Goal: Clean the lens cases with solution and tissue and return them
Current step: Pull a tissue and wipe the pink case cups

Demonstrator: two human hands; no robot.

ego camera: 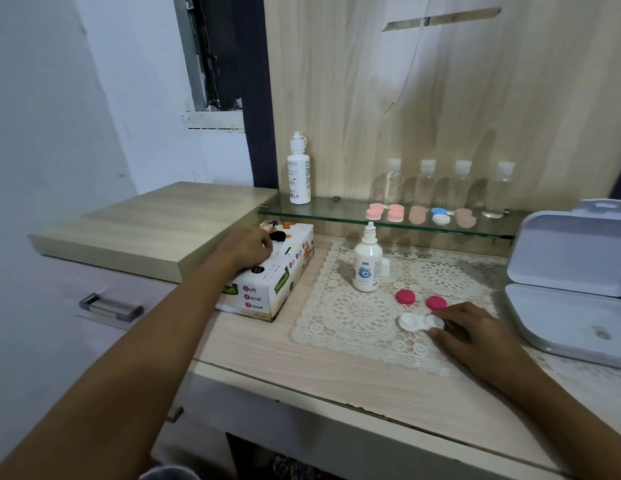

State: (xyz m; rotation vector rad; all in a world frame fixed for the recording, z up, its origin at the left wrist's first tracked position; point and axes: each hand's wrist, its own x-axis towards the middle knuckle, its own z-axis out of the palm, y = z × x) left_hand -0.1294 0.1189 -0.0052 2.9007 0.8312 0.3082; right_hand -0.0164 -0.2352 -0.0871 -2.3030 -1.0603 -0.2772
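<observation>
Two pink caps [405, 296], one white case [411, 322]

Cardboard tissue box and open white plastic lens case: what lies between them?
Head view: only bare pale wooden desktop and the white lace doily; nothing stands there.

L hand [247, 249] at tissue box [267, 294]; R hand [475, 334] pinches lens case [413, 322].

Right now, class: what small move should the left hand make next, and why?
Probably draw one tissue up out of the tissue box. The left hand is at the slot, apparently pinching it, while the right hand steadies the white lens case on the doily, its two pink caps off beside it, ready for wiping.
</observation>
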